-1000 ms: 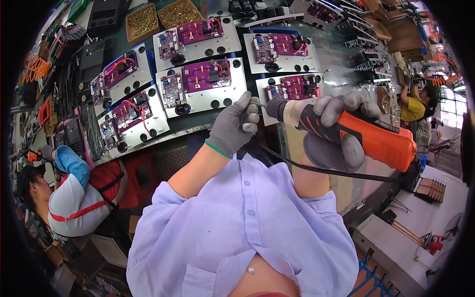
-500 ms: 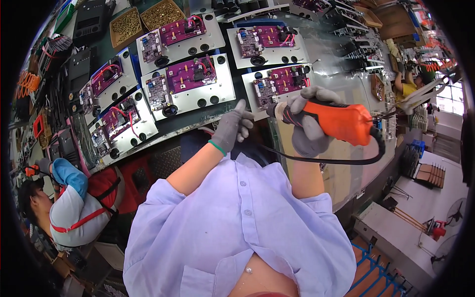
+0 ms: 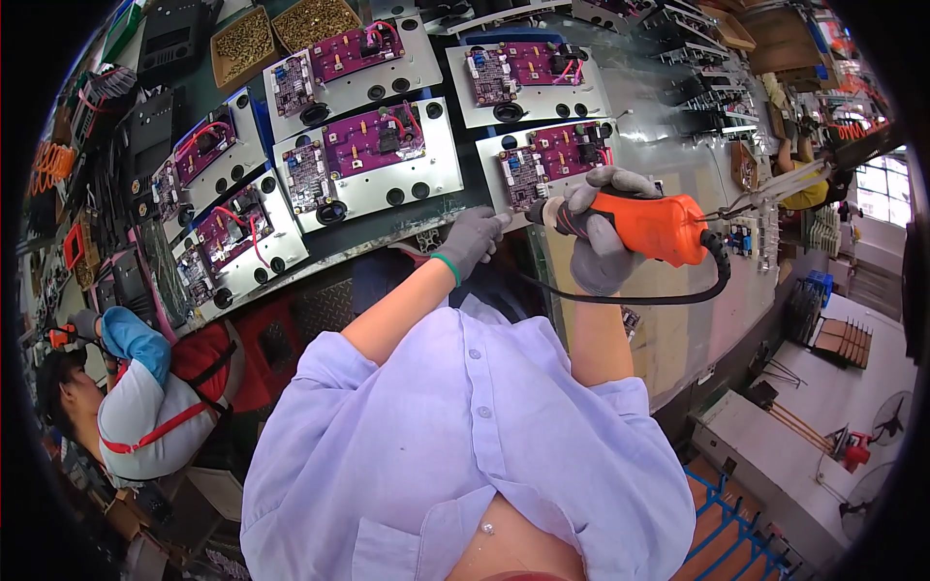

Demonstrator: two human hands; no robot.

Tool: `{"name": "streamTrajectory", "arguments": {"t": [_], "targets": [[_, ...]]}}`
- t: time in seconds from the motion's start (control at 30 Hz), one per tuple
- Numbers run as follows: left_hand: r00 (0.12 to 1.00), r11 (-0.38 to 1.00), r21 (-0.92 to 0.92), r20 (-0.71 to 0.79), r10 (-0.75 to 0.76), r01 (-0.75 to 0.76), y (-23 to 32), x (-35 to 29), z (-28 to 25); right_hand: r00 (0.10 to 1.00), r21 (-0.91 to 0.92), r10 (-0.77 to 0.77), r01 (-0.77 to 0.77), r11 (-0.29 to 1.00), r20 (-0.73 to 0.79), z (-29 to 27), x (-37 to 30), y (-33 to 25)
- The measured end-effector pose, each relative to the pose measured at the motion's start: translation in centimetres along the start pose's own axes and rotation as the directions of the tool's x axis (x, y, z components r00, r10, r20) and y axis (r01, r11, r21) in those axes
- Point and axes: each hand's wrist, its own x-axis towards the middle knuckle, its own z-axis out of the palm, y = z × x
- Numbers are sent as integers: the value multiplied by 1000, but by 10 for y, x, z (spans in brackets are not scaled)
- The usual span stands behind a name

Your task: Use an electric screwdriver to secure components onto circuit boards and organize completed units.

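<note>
My right hand (image 3: 603, 254), in a grey glove, is wrapped round an orange and black electric screwdriver (image 3: 647, 227), held sideways with its nose pointing left. A black cord loops from its rear end back under the hand. The screwdriver's nose is over the near edge of a silver metal plate (image 3: 496, 172) that carries a purple circuit board (image 3: 567, 155). My left hand (image 3: 475, 242), gloved in grey with a green cuff, is at that plate's near left corner. Its fingers are bent together; whatever they hold, if anything, is hidden.
Several similar plates with boards, including one silver plate (image 3: 373, 189), lie to the left and behind. Two boxes of brass-coloured small parts (image 3: 242, 46) stand at the far left. A seated person (image 3: 160, 407) works at the left. Black and metal parts (image 3: 712, 97) crowd the far right.
My left hand has moved slightly right and down, and its spread fingers have come together by the plate's corner. The screwdriver in my right hand has shifted a little left.
</note>
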Motion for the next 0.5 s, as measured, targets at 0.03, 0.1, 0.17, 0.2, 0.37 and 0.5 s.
{"name": "streamTrajectory", "arguments": {"t": [0.03,0.1,0.17,0.2,0.37,0.5], "targets": [[1000,1000,-27,-6,-9,8,0,2,1,1000,0,2,-2,1000,2,0,0,-1],[1000,998,-56,-11,-17,17,0,3,3,1000,-27,30,-31,999,-2,3,-2,-2],[998,998,-62,-53,-21,17,1,1,5,1000,3,12,-12,1000,9,6,-2,-2],[998,998,-64,-53,-20,17,1,2,5,1000,33,-8,7,999,20,8,-2,-2],[998,997,-75,-55,-5,1,-2,3,5,999,1,-39,39,999,8,10,-2,0],[998,997,-71,-65,-12,8,-2,4,4,1000,-50,-23,24,998,6,13,-1,-4]]}}
